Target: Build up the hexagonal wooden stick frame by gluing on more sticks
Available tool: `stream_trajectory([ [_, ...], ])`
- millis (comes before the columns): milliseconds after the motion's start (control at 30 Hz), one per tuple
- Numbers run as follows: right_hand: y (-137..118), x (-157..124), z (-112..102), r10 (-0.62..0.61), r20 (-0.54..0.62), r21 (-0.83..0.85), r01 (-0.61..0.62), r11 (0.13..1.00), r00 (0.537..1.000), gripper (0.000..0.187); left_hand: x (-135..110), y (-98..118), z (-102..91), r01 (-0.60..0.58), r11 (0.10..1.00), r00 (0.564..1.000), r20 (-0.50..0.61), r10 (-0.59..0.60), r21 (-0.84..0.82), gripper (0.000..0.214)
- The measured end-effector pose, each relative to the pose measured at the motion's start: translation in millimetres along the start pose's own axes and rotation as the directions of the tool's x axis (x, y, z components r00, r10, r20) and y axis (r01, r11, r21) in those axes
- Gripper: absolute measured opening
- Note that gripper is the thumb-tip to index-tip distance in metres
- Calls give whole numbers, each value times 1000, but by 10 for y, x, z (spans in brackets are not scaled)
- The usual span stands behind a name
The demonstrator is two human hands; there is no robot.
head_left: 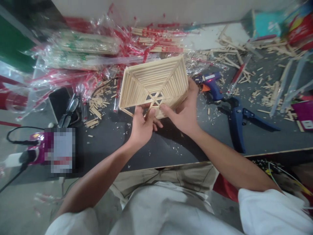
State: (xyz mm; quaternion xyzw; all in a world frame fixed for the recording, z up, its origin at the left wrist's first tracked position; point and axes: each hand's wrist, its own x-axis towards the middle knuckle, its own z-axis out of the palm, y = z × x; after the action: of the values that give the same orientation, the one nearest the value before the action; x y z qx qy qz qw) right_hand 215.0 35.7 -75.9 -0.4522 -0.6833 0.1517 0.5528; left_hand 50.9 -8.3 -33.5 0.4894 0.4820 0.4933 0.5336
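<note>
A hexagonal frame of pale wooden sticks (151, 76), built up in rows like a shallow basket, is held tilted above the dark table. One lower-left section of it has no rows, only an outer stick. My left hand (144, 125) pinches at the near edge by the open centre, its fingertips close together; a small stick seems to lie between them, partly hidden. My right hand (187, 112) grips the right side, thumb near the centre and fingers behind the frame, out of sight. To its right lie a blue glue gun (212, 83) and blue-handled cutters (237, 120).
Plastic-wrapped bundles of chopsticks (85, 45) and torn red wrappers fill the back left. Short stick pieces (96, 109) and scraps are scattered about. A phone (58, 102), glasses (72, 107) and a purple power strip (39, 147) with cables lie left. The table edge (274, 152) runs in front.
</note>
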Motion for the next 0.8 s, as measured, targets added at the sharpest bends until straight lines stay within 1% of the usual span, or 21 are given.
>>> stream_trajectory([
  [100,-4,1,-99,-30,-27,-12,30,999,999,83,11,-11,-39,7,1000,1000,0,-7,-4,40],
  [200,-77,25,-251,-89,-82,-134,78,988,993,77,25,-11,-77,22,1000,1000,3,-22,2,36],
  [267,-168,34,-315,-133,-82,-222,112,969,988,71,28,-2,-88,31,1000,1000,3,-31,-2,34],
  [333,-280,25,-315,-182,-38,-286,164,944,983,56,21,13,-87,55,998,998,14,-55,-6,30],
  [400,-387,3,-260,-259,3,-319,246,915,966,37,8,36,-82,101,995,994,36,-101,-2,27],
  [467,-471,-23,-185,-332,2,-325,314,892,943,26,-7,64,-77,126,992,991,54,-126,10,25],
  [500,-504,-33,-152,-348,-11,-327,326,887,937,25,-12,80,-75,120,993,991,63,-121,18,24],
  [567,-559,-47,-107,-385,-33,-359,348,866,922,32,-19,113,-71,84,996,993,81,-86,29,20],
  [667,-635,-51,-84,-469,-18,-464,408,786,883,40,-18,151,-68,29,999,995,98,-34,46,18],
  [733,-678,-48,-74,-513,-5,-524,435,732,858,40,-16,155,-67,-2,997,996,85,-5,76,19],
  [800,-693,-47,-53,-542,-14,-557,443,702,841,41,-15,143,-68,-21,994,998,65,14,105,20],
])
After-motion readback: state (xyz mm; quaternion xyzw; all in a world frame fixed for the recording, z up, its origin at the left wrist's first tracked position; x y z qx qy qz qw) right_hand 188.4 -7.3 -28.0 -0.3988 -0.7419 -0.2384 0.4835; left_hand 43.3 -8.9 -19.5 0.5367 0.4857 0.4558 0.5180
